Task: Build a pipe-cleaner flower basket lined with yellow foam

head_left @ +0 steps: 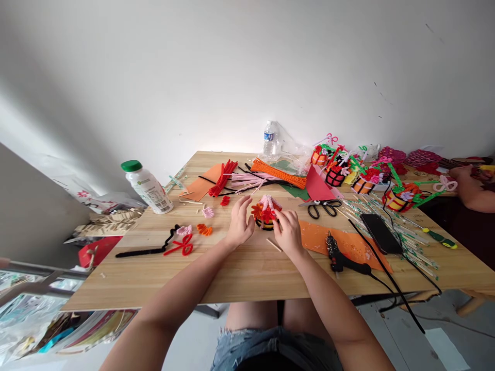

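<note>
A small pipe-cleaner flower basket, with red, orange and pink flowers in a black and yellow pot, stands in the middle of the wooden table. My left hand is beside its left side, fingers apart and curved, thumb near the orange flower. My right hand is at its right side, fingertips pinched on the red flower part. A short wooden stick lies just in front of the right hand.
Loose pipe-cleaner shapes lie to the left, a white bottle with a green cap behind them. Bundled pipe cleaners, scissors, a glue gun, a phone and finished baskets are to the right. Another person's arm rests far right.
</note>
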The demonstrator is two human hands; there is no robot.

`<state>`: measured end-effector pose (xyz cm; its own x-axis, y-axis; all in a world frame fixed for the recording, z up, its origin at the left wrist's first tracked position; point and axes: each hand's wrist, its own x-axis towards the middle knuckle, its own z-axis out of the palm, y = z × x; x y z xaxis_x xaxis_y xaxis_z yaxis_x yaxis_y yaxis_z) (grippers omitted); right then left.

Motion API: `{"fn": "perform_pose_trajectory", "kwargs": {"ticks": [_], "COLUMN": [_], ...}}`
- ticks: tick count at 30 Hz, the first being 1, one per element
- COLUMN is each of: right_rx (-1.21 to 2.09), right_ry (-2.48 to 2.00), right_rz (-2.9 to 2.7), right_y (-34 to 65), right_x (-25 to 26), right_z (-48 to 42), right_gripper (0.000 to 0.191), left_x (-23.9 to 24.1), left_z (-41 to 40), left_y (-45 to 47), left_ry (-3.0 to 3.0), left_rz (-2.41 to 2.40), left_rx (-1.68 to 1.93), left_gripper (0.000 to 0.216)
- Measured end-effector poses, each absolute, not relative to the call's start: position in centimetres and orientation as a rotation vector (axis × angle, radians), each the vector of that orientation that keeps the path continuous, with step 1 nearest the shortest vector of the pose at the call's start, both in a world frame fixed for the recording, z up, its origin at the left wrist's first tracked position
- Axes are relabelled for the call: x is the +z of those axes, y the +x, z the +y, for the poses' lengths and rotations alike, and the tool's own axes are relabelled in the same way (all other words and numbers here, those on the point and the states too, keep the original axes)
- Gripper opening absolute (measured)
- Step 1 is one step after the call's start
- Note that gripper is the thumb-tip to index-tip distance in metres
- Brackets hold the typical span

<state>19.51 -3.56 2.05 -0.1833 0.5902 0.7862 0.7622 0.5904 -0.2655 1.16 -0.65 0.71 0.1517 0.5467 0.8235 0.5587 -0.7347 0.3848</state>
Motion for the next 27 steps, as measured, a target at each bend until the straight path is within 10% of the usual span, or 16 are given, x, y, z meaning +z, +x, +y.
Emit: {"fn": "perform_pose_trajectory", "kwargs": {"ticks": [27], "right_rx": [-0.194], "right_ry": [-1.045], "right_rz": [-1.879], "right_y": [19.5], "right_x": [2.5], "right_z": [-3.8], "right_gripper": [0.03], "left_x": [1.0], "left_z": [-1.2], "left_y": [1.9], "left_ry": [-2.513], "left_rz": [-1.081], "left_rx": [-1.595], "left_gripper": [0.021]}}
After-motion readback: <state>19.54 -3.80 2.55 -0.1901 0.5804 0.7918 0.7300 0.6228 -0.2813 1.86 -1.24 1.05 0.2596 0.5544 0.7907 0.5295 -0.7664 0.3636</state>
